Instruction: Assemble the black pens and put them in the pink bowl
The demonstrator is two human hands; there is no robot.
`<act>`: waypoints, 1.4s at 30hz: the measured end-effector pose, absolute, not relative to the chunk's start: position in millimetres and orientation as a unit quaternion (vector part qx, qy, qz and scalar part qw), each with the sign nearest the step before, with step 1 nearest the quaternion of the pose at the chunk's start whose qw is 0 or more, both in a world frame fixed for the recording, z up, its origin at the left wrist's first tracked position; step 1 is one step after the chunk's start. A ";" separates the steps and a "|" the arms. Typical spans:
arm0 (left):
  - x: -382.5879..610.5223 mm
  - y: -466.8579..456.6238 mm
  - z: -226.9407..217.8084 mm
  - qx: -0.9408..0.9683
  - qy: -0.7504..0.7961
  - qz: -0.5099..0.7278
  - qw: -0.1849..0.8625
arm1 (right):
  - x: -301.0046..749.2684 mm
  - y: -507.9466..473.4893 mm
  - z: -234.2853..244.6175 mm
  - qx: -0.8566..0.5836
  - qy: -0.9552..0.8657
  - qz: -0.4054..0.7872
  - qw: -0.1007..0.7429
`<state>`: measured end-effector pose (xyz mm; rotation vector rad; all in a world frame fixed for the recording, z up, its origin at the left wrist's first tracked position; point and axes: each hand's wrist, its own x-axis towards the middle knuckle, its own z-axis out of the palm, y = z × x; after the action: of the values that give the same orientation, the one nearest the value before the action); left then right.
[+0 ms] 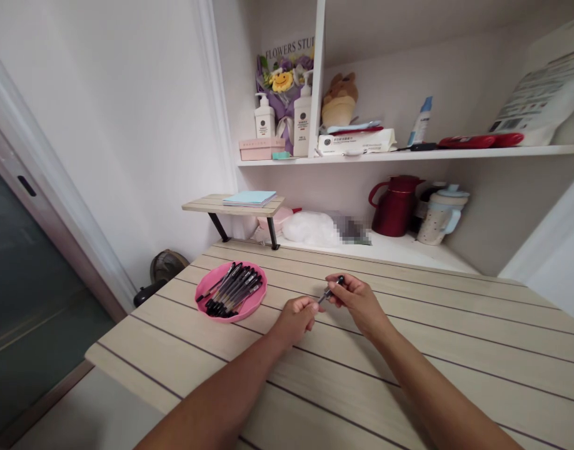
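Note:
Above the middle of the table, a pen (pixel 325 294) with a black end slants between my two hands. My left hand (pixel 297 319) is closed, pinching the pen's lower left end between thumb and finger. At its dark upper end, my right hand (pixel 355 300) grips the same pen with thumb and fingers. Whether a cap is on it is too small to make out. To the left of my hands sits a pink dish (pixel 263 300) with a wavy rim. Many black-ended clear pens (pixel 233 287) lie heaped in it.
A small raised stand (pixel 202 205) with blue paper (pixel 250 198) on top is at the table's back left. Behind the table are a white plastic bag (pixel 310 228), a red jug (pixel 394 206) and a pale tumbler (pixel 439 215). A loaded shelf (pixel 409 153) runs above.

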<state>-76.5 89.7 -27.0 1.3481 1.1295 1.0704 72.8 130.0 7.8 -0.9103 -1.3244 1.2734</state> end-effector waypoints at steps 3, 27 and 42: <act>-77.1 90.1 -27.9 0.564 0.474 0.461 0.495 | 72.1 130.3 3.8 -0.378 -0.552 0.533 0.518; -172.4 66.9 39.5 0.562 0.766 0.311 -0.009 | 146.9 65.1 -30.7 -0.501 -0.634 0.496 0.317; -191.0 39.9 24.5 0.541 0.802 0.229 -0.109 | 155.7 41.0 -46.1 -0.505 -0.674 0.405 0.355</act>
<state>-191.0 39.9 24.5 1.8285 2.7111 0.7746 155.7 41.0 -46.1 -1.3056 -1.7412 1.0471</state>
